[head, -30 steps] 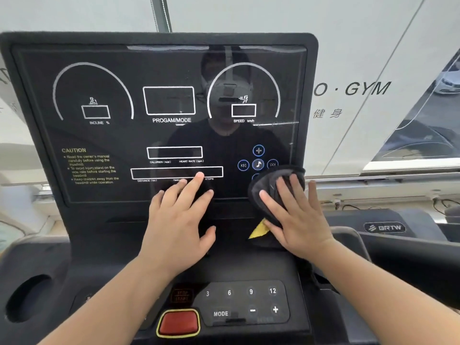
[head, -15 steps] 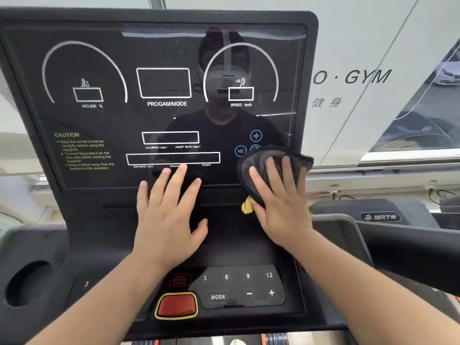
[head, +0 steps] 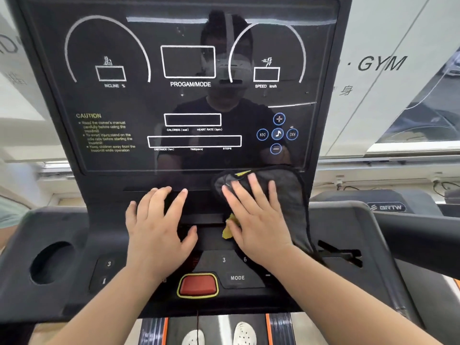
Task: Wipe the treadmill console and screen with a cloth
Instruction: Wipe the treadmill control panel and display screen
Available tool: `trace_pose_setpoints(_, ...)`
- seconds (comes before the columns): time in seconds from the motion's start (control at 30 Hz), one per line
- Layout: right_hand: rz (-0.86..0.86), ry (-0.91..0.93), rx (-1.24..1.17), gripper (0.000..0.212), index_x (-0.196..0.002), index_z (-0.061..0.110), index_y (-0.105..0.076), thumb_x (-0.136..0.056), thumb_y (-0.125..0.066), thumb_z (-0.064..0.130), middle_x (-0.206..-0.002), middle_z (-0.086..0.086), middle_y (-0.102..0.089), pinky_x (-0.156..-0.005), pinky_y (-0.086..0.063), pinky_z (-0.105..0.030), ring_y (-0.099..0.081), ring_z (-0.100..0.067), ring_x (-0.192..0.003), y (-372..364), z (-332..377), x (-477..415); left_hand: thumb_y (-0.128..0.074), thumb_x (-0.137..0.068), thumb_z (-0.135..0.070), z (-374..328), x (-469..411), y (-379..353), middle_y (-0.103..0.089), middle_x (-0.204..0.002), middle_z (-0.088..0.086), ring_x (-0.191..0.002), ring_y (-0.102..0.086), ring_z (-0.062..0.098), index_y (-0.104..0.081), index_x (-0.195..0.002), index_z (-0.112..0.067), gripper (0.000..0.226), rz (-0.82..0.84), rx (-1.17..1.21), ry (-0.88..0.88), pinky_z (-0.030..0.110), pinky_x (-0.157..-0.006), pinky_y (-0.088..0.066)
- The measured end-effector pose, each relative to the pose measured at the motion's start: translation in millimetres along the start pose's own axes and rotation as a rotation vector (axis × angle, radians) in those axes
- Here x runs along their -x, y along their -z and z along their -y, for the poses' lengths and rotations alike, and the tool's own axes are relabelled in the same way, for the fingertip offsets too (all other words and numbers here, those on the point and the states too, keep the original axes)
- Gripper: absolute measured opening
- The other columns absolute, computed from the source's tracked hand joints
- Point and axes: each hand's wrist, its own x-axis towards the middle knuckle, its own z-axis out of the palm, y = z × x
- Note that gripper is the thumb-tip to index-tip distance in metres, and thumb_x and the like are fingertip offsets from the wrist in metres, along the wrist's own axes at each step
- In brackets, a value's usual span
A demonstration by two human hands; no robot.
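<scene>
A black treadmill console with a glossy dark screen fills the view. My right hand lies flat, fingers spread, pressing a dark grey cloth with a yellow tag against the ledge just below the screen's lower right corner. The cloth hangs down past my wrist on the right. My left hand rests flat on the console beside it, fingers spread, holding nothing.
A red stop button and a MODE key sit below my hands. A round cup holder is at the left. Another treadmill's handlebar runs at the right. My white shoes show on the belt below.
My right hand has slid the cloth down off the screen's music buttons onto the ledge below. My left hand has also moved lower. The camera has come closer to the console.
</scene>
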Motion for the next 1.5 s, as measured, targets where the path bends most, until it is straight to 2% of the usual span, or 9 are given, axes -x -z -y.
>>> trace_pose_setpoints(0.13,0.024,0.047,-0.071,0.063,-0.161,0.024,-0.031,-0.101,-0.050,0.035,-0.165,0.004,-0.034,-0.126,-0.010,-0.059,-0.015,-0.030,-0.157,-1,36,-16,-0.059,-0.075,-0.052,26,5,2,-0.049,-0.142,0.008,-0.137,-0.044,0.036,-0.054,-0.143,-0.022,0.074,0.000,-0.009,0.018,0.069,-0.109,-0.029)
trace_pose_setpoints(0.27,0.046,0.056,-0.039,0.062,-0.159,0.026,-0.036,-0.101,-0.053,0.042,-0.162,0.004,-0.039,-0.125,-0.015,-0.057,-0.023,-0.026,-0.156,1,11,-3,-0.058,-0.075,-0.051,41,5,2,-0.051,-0.142,0.007,-0.137,-0.043,0.034,-0.056,-0.142,-0.021,0.073,-0.015,0.025,-0.011,0.067,-0.110,-0.027)
trace_pose_setpoints(0.4,0.058,-0.182,0.025,0.064,-0.158,0.024,-0.035,-0.100,-0.045,0.048,-0.160,-0.001,-0.042,-0.122,-0.021,-0.061,-0.027,-0.030,-0.154,8,-22,30,-0.060,-0.075,-0.050,55,2,3,-0.051,-0.142,0.005,-0.138,-0.041,0.032,-0.053,-0.145,-0.020,0.076,0.023,0.068,-0.074,0.063,-0.109,-0.034)
trace_pose_setpoints(0.53,0.098,-0.272,0.048,0.072,-0.159,0.019,-0.033,-0.098,-0.044,0.055,-0.164,-0.005,-0.037,-0.124,-0.012,-0.060,-0.023,-0.037,-0.154,11,2,23,-0.057,-0.077,-0.058,75,4,4,-0.050,-0.146,0.004,-0.141,-0.040,0.029,-0.054,-0.145,-0.020,0.078,0.031,0.087,-0.146,0.063,-0.112,-0.032)
trace_pose_setpoints(0.83,0.169,0.176,-0.050,0.064,-0.161,0.025,-0.029,-0.104,-0.044,0.050,-0.169,0.005,-0.026,-0.126,0.002,-0.057,-0.008,-0.026,-0.159,-2,127,-67,-0.051,-0.078,-0.062,116,15,12,-0.038,-0.160,0.007,-0.151,-0.031,0.030,-0.047,-0.149,-0.019,0.083,0.088,0.052,-0.078,0.066,-0.118,-0.022)
trace_pose_setpoints(1.0,0.193,0.216,-0.001,0.066,-0.161,0.025,-0.028,-0.103,-0.041,0.055,-0.171,0.007,-0.016,-0.126,0.002,-0.056,-0.002,-0.024,-0.159,-10,134,-69,-0.056,-0.076,-0.059,134,24,13,-0.035,-0.161,0.013,-0.150,-0.029,0.037,-0.047,-0.148,-0.020,0.083,0.142,0.005,-0.024,0.066,-0.117,-0.024)
trace_pose_setpoints(1.2,0.328,-0.104,0.055,0.072,-0.161,0.032,-0.025,-0.097,-0.038,0.062,-0.161,-0.001,-0.041,-0.123,-0.012,-0.062,-0.032,-0.040,-0.149,-13,60,11,-0.062,-0.073,-0.056,135,42,5,-0.034,-0.160,0.014,-0.148,-0.031,0.040,-0.052,-0.145,-0.022,0.080,0.174,0.053,-0.045,0.068,-0.115,-0.026)
trace_pose_setpoints(1.37,0.408,-0.456,-0.049,0.082,-0.163,0.035,-0.013,-0.091,-0.029,0.071,-0.171,-0.005,-0.018,-0.124,-0.011,-0.060,-0.008,-0.034,-0.158,3,20,59,-0.061,-0.072,-0.058,125,47,-3,-0.037,-0.158,0.013,-0.145,-0.035,0.042,-0.056,-0.141,-0.022,0.078,0.205,0.076,-0.107,0.068,-0.113,-0.030)
trace_pose_setpoints(1.5,0.374,-0.619,-0.182,0.094,-0.163,0.030,-0.018,-0.084,-0.024,0.080,-0.172,-0.005,-0.011,-0.125,-0.010,-0.057,-0.005,-0.033,-0.158,16,35,54,-0.063,-0.072,-0.058,116,47,-4,-0.040,-0.156,0.012,-0.143,-0.038,0.041,-0.058,-0.137,-0.022,0.075,0.200,0.095,-0.153,0.067,-0.113,-0.032)
